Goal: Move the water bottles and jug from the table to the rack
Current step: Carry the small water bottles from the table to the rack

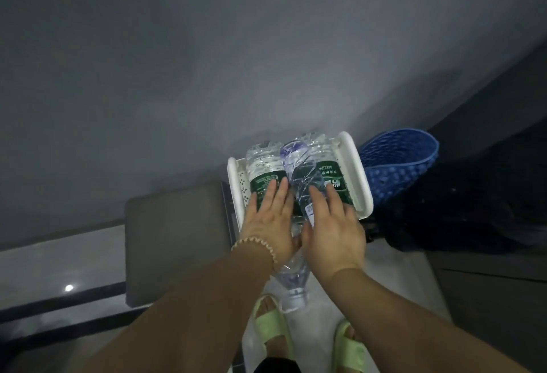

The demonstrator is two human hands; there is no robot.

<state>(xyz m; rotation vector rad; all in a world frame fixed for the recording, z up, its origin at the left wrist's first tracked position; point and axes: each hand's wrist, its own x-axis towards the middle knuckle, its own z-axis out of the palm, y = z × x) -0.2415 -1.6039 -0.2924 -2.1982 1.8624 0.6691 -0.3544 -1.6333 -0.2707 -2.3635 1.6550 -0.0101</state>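
Note:
A white perforated rack tray [356,177] holds two large clear bottles with green labels, lying side by side: the left one [260,165] and the right one [331,171]. A slim clear water bottle [299,171] lies on top between them, its capped end [293,301] sticking out over the tray's near edge toward me. My left hand [270,224] and my right hand [334,230] flank the slim bottle with fingers stretched flat. Both thumbs meet on it. The left fingers rest on the left bottle's label.
A blue mesh basket [396,165] leans just right of the tray, with dark bags [461,209] beyond it. A grey stool top [174,239] stands left of the tray. A grey wall rises behind. My feet in green slippers [272,331] are on the floor below.

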